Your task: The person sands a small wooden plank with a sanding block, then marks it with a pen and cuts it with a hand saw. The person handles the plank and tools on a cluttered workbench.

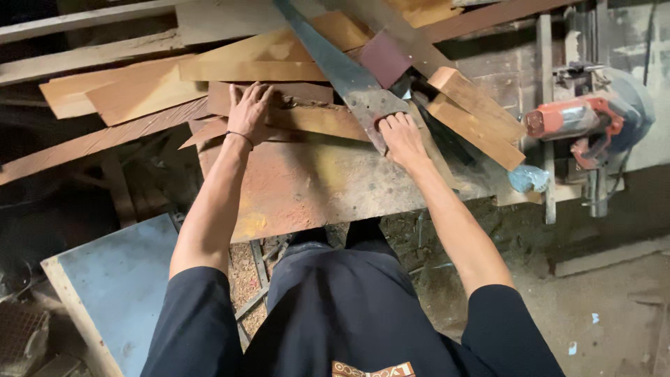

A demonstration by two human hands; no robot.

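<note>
My left hand lies flat, fingers spread, on a dark strip of wood at the back of a rusty metal worktable. My right hand rests by the handle end of a hand saw whose grey blade runs up and to the left over the wood pile. Whether its fingers grip the saw handle I cannot tell. Two light wooden blocks lie just right of my right hand.
Several planks and offcuts are piled across the back of the table. A maroon sheet sits by the saw blade. A red and grey circular saw stands at the right. A blue board leans at the lower left.
</note>
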